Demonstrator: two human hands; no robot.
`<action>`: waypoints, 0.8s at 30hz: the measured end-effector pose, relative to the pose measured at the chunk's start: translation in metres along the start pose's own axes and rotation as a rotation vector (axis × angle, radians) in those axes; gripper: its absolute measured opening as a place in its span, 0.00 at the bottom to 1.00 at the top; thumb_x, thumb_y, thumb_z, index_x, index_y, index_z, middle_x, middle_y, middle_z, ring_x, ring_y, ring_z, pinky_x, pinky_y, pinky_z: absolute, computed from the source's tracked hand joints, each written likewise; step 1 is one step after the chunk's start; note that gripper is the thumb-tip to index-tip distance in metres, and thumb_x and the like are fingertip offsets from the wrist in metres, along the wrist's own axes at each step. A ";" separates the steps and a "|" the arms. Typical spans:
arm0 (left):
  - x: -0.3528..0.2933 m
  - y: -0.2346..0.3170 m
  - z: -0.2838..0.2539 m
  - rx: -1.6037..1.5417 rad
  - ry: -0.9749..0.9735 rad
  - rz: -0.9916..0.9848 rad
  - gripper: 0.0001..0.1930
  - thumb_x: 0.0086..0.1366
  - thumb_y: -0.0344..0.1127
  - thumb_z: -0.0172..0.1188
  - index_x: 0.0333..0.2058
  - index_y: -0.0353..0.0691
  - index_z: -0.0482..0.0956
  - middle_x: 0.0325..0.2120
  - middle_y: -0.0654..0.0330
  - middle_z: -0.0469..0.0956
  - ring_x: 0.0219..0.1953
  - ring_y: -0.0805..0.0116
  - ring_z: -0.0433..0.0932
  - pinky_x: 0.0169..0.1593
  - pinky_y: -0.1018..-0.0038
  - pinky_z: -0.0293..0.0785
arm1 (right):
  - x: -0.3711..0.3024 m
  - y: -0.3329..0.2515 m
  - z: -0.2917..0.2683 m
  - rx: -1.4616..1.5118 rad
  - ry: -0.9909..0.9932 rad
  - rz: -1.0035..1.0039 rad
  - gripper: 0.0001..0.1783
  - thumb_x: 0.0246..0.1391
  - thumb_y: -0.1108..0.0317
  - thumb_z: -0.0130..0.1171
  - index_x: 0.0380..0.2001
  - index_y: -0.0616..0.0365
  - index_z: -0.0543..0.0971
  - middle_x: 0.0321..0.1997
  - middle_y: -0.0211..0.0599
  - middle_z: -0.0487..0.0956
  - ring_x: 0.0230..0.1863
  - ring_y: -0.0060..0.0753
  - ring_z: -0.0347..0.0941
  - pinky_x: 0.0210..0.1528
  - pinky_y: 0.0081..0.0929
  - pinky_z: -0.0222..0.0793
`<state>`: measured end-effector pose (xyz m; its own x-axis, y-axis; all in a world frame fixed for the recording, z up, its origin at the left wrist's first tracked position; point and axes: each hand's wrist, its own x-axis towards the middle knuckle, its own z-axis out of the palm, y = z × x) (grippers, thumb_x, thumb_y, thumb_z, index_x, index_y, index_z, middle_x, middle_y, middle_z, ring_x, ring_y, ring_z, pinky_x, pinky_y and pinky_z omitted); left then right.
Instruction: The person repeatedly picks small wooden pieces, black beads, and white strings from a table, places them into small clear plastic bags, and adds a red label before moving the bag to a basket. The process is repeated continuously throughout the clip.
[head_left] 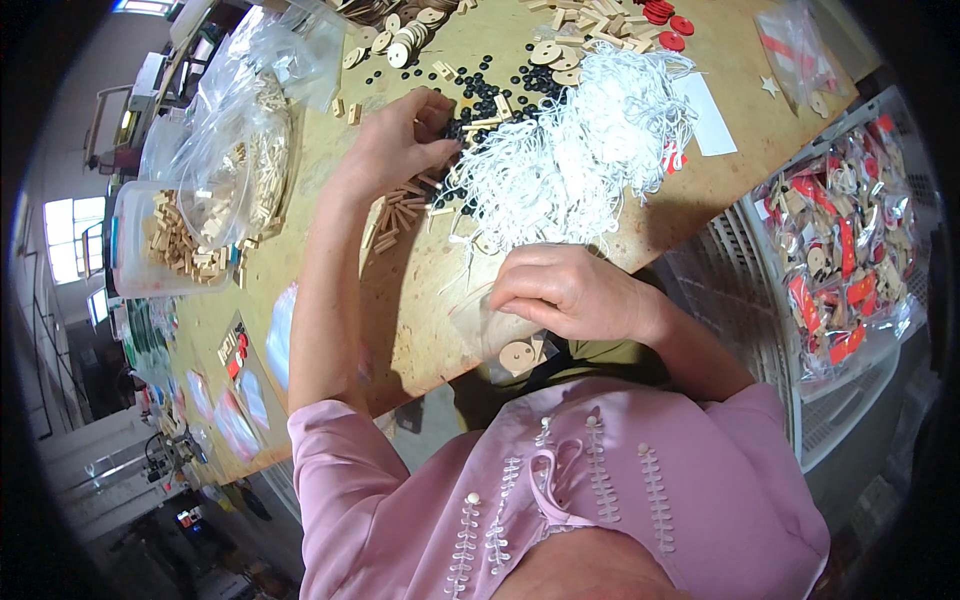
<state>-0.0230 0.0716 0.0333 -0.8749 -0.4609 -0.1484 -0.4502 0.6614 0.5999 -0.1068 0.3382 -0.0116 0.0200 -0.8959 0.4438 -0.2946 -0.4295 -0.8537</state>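
My left hand [402,142] reaches over the table to a scatter of small black beads [485,92]. Its fingers are bent, with the thumb apart from them, and I see nothing held. Close to my body, my right hand [572,290] is closed on the top of a small clear plastic bag [478,318]. Inside the bag's lower end shows a round wooden disc [516,357] beside another small wooden piece. A heap of white string [570,150] lies between my hands. Small wooden sticks [402,214] sit below my left wrist.
Wooden discs [400,50], wooden blocks [605,22] and red discs [672,40] lie at the far side. Plastic tubs of wooden pieces [185,240] stand left. To the right, a white crate [835,425] holds filled clear bags [845,255], beyond the table's edge.
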 end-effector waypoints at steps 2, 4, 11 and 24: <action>0.012 0.006 0.010 -0.017 0.038 -0.013 0.26 0.56 0.34 0.75 0.53 0.35 0.79 0.39 0.53 0.86 0.39 0.64 0.85 0.46 0.69 0.81 | 0.001 0.000 -0.001 0.007 0.004 0.006 0.03 0.58 0.74 0.62 0.35 0.61 0.80 0.35 0.40 0.78 0.37 0.48 0.78 0.41 0.38 0.75; 0.027 0.008 0.016 0.003 0.084 0.064 0.28 0.55 0.36 0.77 0.53 0.34 0.79 0.39 0.53 0.86 0.39 0.63 0.85 0.45 0.69 0.81 | 0.001 -0.001 -0.001 0.022 0.005 0.006 0.03 0.58 0.74 0.62 0.35 0.61 0.80 0.35 0.41 0.78 0.37 0.48 0.78 0.41 0.38 0.75; 0.067 0.020 0.028 0.011 0.009 0.224 0.29 0.61 0.31 0.74 0.61 0.38 0.75 0.47 0.54 0.81 0.41 0.69 0.80 0.46 0.73 0.79 | 0.002 -0.002 -0.005 0.082 -0.033 0.040 0.04 0.58 0.74 0.62 0.36 0.63 0.79 0.35 0.42 0.78 0.37 0.47 0.77 0.41 0.37 0.73; 0.080 0.038 0.045 0.135 0.077 0.319 0.19 0.62 0.36 0.73 0.51 0.43 0.80 0.40 0.57 0.81 0.39 0.67 0.82 0.44 0.71 0.80 | 0.002 -0.002 -0.006 0.121 -0.033 0.062 0.04 0.58 0.74 0.62 0.36 0.64 0.79 0.35 0.43 0.79 0.37 0.47 0.78 0.40 0.37 0.74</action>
<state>-0.1181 0.0861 0.0087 -0.9616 -0.2586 0.0921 -0.1807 0.8490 0.4966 -0.1122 0.3376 -0.0071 0.0372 -0.9235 0.3819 -0.1790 -0.3821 -0.9066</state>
